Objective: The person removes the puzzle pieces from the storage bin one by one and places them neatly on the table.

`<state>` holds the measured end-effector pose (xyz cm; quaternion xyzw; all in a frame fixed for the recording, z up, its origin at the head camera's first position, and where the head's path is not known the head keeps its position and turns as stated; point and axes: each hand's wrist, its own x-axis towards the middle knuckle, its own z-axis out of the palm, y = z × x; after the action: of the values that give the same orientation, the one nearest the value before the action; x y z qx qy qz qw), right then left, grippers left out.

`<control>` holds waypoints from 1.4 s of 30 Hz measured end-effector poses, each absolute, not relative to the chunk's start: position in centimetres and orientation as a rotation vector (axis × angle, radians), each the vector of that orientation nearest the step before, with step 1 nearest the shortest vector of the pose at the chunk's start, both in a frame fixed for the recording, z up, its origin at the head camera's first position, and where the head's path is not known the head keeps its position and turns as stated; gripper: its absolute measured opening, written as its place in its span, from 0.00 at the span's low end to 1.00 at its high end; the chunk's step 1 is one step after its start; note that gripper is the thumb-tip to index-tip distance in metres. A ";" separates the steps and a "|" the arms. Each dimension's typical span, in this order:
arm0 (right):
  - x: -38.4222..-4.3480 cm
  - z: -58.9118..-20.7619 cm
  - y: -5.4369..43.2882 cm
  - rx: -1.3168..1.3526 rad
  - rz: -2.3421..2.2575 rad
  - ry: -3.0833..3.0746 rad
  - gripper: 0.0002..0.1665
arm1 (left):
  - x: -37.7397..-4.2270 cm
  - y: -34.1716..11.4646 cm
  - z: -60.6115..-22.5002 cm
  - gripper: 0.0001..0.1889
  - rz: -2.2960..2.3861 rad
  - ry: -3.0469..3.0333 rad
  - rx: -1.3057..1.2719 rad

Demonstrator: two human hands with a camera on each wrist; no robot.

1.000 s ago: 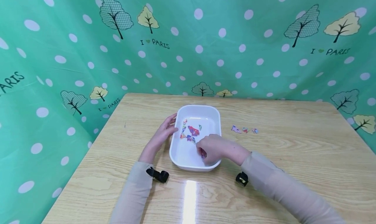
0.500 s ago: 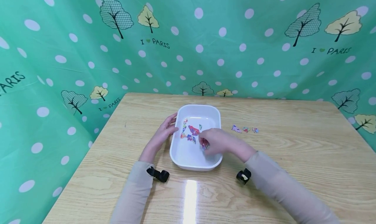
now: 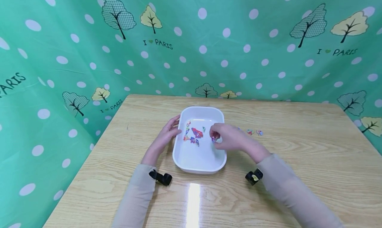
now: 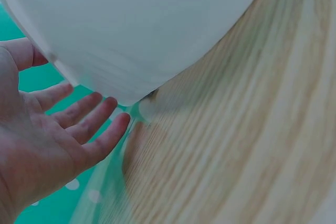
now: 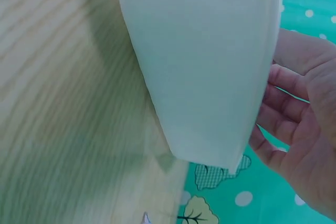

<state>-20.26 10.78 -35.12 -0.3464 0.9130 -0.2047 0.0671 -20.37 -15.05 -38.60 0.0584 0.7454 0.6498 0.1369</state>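
Note:
A white rectangular tray [image 3: 198, 160] with rounded corners stands on the table. My left hand [image 3: 163, 139] rests against its left side, thumb at the rim; in the left wrist view the fingers are loosely extended beside the wall. Over the tray's right part, my right hand [image 3: 231, 137] pinches a colourful printed cut-out piece [image 3: 214, 138], partly covered by the fingers. Inside the tray lie a red-purple cut-out [image 3: 197, 132], a small green one [image 3: 204, 129] and several others along the left. The tray wall [image 5: 199, 72] hides the right fingertips in the right wrist view.
Right of the tray, a green-red cut-out [image 3: 249, 132] and a blue-purple cut-out [image 3: 259, 132] lie on the wooden table [image 3: 298, 145]. Another beside them is mostly behind my right hand. A green dotted curtain [image 3: 185, 55] hangs behind the table.
My right hand has moved up and to the right within the tray, carrying the pinched cut-out from the lower middle toward the right wall. The left hand and tray stay almost still.

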 end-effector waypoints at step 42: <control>-21.7 -36.0 21.5 -0.653 -0.760 2.960 0.13 | -20.4 -14.9 -38.6 0.33 1.859 2.183 0.151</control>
<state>-21.66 21.53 -36.03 -0.2091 0.9471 -0.2432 0.0084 -20.36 -14.89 -38.64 0.0521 0.7532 0.6417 0.1348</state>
